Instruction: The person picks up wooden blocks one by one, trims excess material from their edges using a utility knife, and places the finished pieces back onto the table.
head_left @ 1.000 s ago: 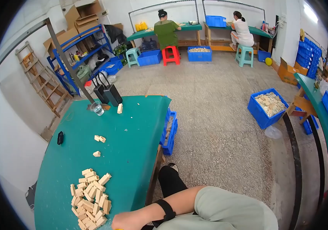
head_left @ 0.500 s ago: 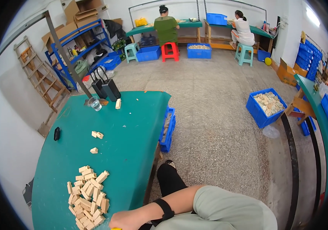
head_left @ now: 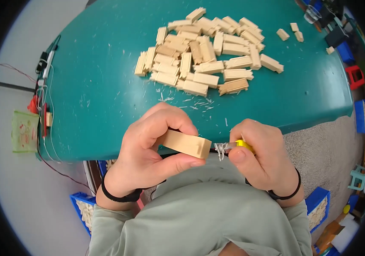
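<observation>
My left hand [head_left: 150, 147] is closed around a pale wooden block [head_left: 185, 144], with the thumb below it and the fingers above. The block has a small raised or carved part near its right end. In my right hand [head_left: 261, 149] is a yellow utility knife [head_left: 244, 146], gripped with its blade pointing left at the block's end. Thin curled wood shavings [head_left: 221, 150] hang from the blade. Blade and block end are very close; whether they touch I cannot tell. Beyond my hands lies a pile of similar notched wooden blocks [head_left: 208, 67] on the green table.
Shavings [head_left: 203, 103] are scattered on the green tabletop [head_left: 105, 98]. Several blocks [head_left: 282, 34] lie apart at the far right. A power strip [head_left: 48, 64] with cables runs along the left edge. Blue crates [head_left: 318, 208] of wooden pieces stand low on either side of me.
The view has swung from the room down to the table and my lap. Both hands now show, with a block in the left and the knife in the right.
</observation>
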A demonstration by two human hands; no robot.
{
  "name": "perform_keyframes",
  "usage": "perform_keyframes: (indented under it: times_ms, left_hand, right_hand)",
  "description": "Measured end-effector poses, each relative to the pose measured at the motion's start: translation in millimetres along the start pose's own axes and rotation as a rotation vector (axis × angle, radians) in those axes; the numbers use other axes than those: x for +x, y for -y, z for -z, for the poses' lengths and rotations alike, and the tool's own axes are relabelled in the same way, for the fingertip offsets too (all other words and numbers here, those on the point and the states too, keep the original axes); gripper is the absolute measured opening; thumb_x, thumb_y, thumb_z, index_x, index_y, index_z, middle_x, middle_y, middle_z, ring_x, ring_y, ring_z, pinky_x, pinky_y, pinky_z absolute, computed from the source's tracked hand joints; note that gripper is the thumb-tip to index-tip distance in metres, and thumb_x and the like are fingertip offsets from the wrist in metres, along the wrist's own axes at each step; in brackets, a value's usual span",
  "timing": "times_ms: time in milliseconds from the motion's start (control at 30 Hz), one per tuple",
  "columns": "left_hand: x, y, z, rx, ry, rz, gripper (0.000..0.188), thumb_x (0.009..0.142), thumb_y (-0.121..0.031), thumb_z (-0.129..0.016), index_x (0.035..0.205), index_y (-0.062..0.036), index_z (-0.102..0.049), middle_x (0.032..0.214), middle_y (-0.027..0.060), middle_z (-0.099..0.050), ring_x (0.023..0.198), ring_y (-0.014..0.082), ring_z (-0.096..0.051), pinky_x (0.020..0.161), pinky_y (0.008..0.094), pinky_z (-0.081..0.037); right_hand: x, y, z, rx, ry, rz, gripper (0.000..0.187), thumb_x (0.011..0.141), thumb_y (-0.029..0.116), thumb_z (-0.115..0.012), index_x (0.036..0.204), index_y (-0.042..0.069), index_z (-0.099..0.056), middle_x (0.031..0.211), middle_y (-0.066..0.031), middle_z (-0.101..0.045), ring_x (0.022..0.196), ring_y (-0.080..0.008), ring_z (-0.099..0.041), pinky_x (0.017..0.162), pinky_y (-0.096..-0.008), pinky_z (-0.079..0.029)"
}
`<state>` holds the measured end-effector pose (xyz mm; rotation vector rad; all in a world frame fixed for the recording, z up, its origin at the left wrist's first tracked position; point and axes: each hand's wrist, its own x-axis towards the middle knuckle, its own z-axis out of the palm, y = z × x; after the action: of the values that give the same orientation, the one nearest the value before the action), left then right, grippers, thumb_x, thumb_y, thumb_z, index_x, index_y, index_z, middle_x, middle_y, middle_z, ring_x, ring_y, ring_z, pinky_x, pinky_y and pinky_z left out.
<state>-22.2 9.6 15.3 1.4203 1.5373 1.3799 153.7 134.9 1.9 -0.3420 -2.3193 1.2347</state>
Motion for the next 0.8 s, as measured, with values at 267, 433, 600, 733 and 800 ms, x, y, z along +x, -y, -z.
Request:
perform_keyframes:
  times_ms: [267, 433, 600, 733, 800]
  left_hand:
    - [-3, 16, 14, 0.069, -0.013, 0.008, 0.035, 0.063, -0.016, -0.08, 0.087, -0.0053, -0.057, 0.084, 0.0051, -0.057, 0.074, 0.0151, -0.053, 0.06, 0.0248, -0.043]
    - [-7, 17, 18, 0.045, -0.011, 0.057, 0.035, 0.063, -0.016, -0.08, 0.087, -0.0052, -0.057, 0.084, 0.0054, -0.058, 0.074, 0.0157, -0.053, 0.061, 0.0252, -0.043]
    - [-7, 21, 22, 0.13, 0.009, 0.049, 0.034, 0.064, -0.015, -0.079, 0.087, -0.0052, -0.057, 0.084, 0.0057, -0.058, 0.073, 0.0168, -0.053, 0.061, 0.0259, -0.043]
    - [-8, 25, 24, 0.013, 0.165, -0.055, 0.041, 0.062, -0.024, -0.082, 0.086, -0.0038, -0.055, 0.086, 0.0055, -0.052, 0.077, 0.0143, -0.05, 0.065, 0.0237, -0.038]
    - [-9, 24, 22, -0.14, 0.087, 0.1, 0.043, 0.063, -0.027, -0.081, 0.087, -0.004, -0.054, 0.085, 0.0054, -0.052, 0.077, 0.0139, -0.05, 0.066, 0.0237, -0.038]
  right_hand:
    - [18, -12, -19, -0.037, 0.088, 0.001, 0.031, 0.079, 0.031, -0.064, 0.072, 0.005, -0.048, 0.06, -0.0074, -0.049, 0.048, -0.0228, -0.049, 0.042, -0.0305, -0.037]
    - [20, -11, -23, -0.105, 0.111, 0.013, 0.031, 0.078, 0.029, -0.066, 0.072, 0.005, -0.048, 0.059, -0.0069, -0.048, 0.048, -0.0233, -0.048, 0.042, -0.0312, -0.037]
    - [23, -17, -27, -0.154, 0.065, 0.019, 0.03, 0.079, 0.028, -0.065, 0.069, 0.006, -0.047, 0.057, -0.0074, -0.046, 0.048, -0.0244, -0.047, 0.041, -0.033, -0.035]
    - [28, -25, -28, -0.221, 0.019, -0.227, 0.031, 0.083, 0.028, -0.061, 0.068, 0.004, -0.047, 0.056, -0.01, -0.044, 0.048, -0.0261, -0.044, 0.043, -0.0327, -0.035]
    - [30, -22, -26, -0.088, 0.048, -0.237, 0.029, 0.083, 0.026, -0.061, 0.07, 0.004, -0.048, 0.057, -0.0091, -0.046, 0.048, -0.023, -0.044, 0.044, -0.0309, -0.035]
